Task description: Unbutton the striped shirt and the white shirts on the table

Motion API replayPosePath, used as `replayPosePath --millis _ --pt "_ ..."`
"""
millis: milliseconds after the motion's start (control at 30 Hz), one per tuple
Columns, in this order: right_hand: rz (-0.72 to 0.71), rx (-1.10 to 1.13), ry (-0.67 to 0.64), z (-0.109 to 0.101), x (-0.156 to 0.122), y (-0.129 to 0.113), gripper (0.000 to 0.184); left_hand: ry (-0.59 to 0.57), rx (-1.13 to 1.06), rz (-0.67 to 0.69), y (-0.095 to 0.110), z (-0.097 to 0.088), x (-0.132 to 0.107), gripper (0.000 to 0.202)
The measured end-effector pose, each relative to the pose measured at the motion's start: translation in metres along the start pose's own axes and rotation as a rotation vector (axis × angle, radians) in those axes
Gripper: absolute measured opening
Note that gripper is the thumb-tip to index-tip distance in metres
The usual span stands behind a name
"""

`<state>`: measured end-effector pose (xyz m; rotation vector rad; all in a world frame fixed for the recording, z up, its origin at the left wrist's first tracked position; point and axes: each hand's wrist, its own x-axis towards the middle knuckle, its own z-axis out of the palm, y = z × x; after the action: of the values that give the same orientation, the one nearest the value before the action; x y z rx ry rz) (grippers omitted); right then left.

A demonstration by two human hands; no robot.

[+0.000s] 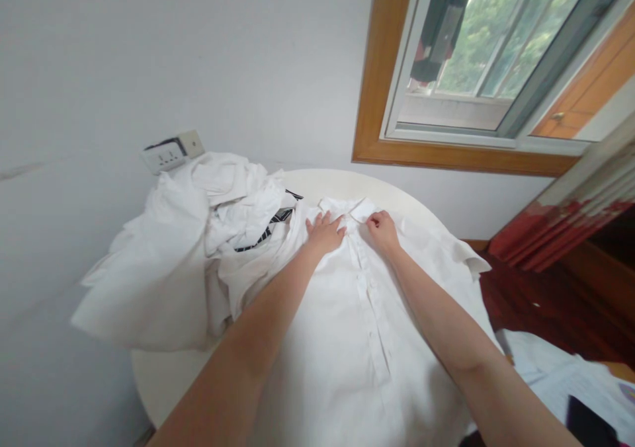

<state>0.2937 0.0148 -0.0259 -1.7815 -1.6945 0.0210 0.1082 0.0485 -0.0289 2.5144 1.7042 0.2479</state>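
Note:
A white button-front shirt (327, 341) lies spread on a round cream table (322, 179), its collar at the far side and its button strip running toward me. My left hand (325, 234) rests on the shirt just left of the collar, fingers spread and fairly flat. On the other side of the collar, my right hand (383, 230) has its fingers curled together in a pinch at the collar's edge. What sits between those fingertips looks like the shirt's collar fabric, though it is small and partly hidden.
A heap of white clothes (169, 268) with a black patterned piece (268, 231) covers the table's left side. Behind stand a wall socket (166, 156) and a wood-framed window (370, 149). A red and white curtain (540, 229) hangs right; papers (560, 374) and a dark object (590, 424) lie lower right.

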Motion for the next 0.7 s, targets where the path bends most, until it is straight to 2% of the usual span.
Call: replayPosePath --millis 100,200,333,433,567,700 --pt "-0.006 -0.039 -0.059 0.000 -0.001 -0.009 0.029 0.036 0.013 -0.010 0.001 0.004 0.002 0.056" --pt "-0.040 -0.113 -0.144 0.001 -0.002 -0.015 0.028 0.102 0.035 0.048 -0.005 0.007 0.005 0.055" --pt "-0.053 -0.170 -0.171 0.002 -0.003 -0.020 0.031 0.088 0.038 0.130 -0.016 0.006 0.011 0.055" --pt "-0.049 -0.184 -0.158 0.002 -0.006 -0.026 0.037 0.098 0.036 0.142 -0.020 0.006 0.015 0.054" --pt "0.043 -0.210 -0.153 0.004 -0.007 -0.037 0.045 0.178 0.033 0.109 -0.019 0.008 0.015 0.052" --pt "0.178 -0.167 -0.283 0.006 -0.001 -0.041 0.038 0.291 0.025 0.099 -0.016 0.007 0.009 0.048"
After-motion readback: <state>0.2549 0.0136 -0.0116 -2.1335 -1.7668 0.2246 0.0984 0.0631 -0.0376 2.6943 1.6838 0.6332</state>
